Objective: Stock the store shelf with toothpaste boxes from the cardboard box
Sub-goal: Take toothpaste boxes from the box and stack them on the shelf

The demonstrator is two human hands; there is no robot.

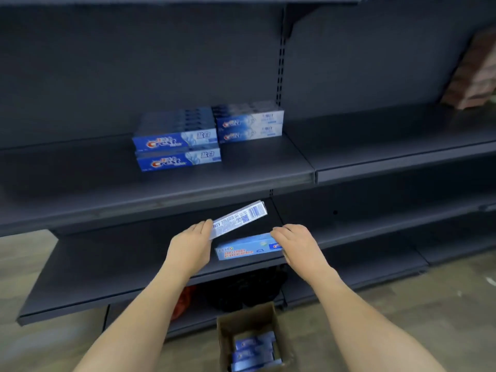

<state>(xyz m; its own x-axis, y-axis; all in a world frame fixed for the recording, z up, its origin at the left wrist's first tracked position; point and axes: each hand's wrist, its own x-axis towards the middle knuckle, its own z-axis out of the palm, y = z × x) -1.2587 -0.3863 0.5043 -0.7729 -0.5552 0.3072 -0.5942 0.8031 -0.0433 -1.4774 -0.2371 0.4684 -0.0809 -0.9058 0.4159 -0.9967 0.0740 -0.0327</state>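
Forearms fill the near view; below them the cardboard box [252, 342] sits on the floor, several toothpaste boxes left inside. Above it, two boxes are being carried toward the shelf. Left hand [192, 244] pinches the barcode-side box [239, 218] by its near end, tilted up. Right hand [294, 244] is curled over the light-blue box [245, 247], held flat just above the lower shelf [107, 267] edge. Judgement: each should be turned brand face forward, squared, then set against the stacked toothpaste [206, 135] on the upper shelf [268, 167], flush and level.
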